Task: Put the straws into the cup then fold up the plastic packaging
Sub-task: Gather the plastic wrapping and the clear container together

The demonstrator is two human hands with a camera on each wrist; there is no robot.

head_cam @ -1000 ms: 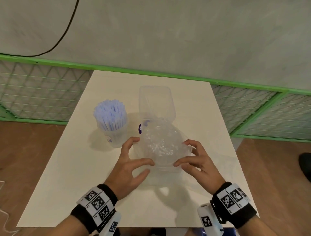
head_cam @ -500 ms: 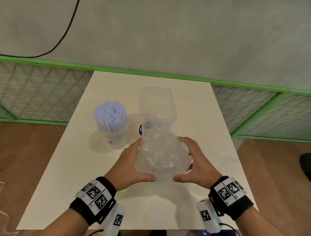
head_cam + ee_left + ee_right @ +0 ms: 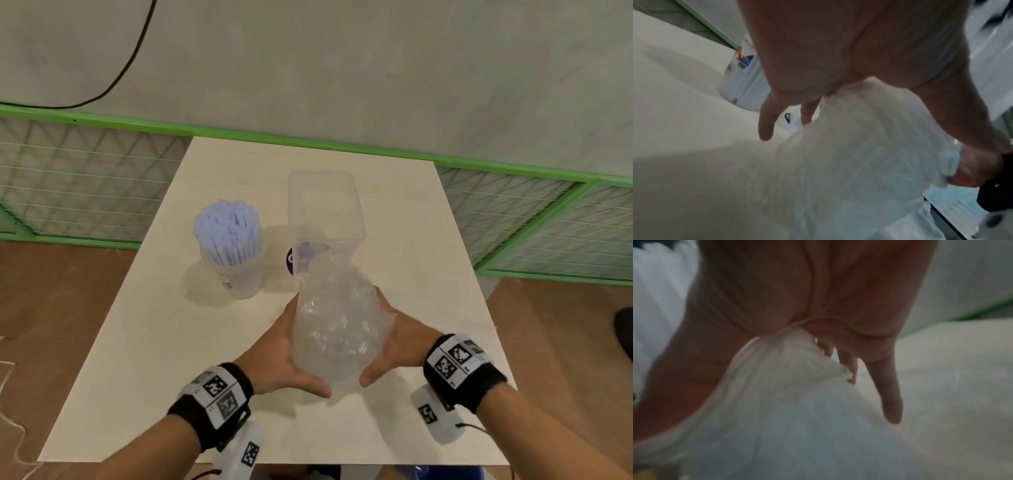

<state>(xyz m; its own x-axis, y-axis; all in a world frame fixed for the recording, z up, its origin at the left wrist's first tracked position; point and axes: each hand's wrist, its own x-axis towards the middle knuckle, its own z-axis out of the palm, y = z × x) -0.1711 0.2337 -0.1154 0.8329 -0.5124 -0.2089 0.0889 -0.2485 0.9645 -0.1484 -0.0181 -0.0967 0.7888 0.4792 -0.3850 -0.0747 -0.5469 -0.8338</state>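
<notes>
Crumpled clear plastic packaging (image 3: 334,329) sits bunched between my two palms at the table's near middle. My left hand (image 3: 286,347) presses its left side and my right hand (image 3: 394,337) its right side, thumbs spread along the near end. The left wrist view shows straight fingers (image 3: 766,123) beside the plastic (image 3: 849,154). In the right wrist view straight fingers (image 3: 890,394) lie against the plastic (image 3: 797,402). A clear cup (image 3: 236,274) packed with pale blue straws (image 3: 226,226) stands upright to the left, apart from both hands.
A tall clear square container (image 3: 325,209) stands just behind the packaging, with a purple label (image 3: 294,260) at its base. The cream table (image 3: 137,359) ends close to my wrists. A green-framed mesh fence (image 3: 85,192) runs behind it.
My hands went from fingertips on the flattened plastic to palms squeezing it from both sides. The packaging has bunched into a taller, narrower bundle. The cup of straws has not moved.
</notes>
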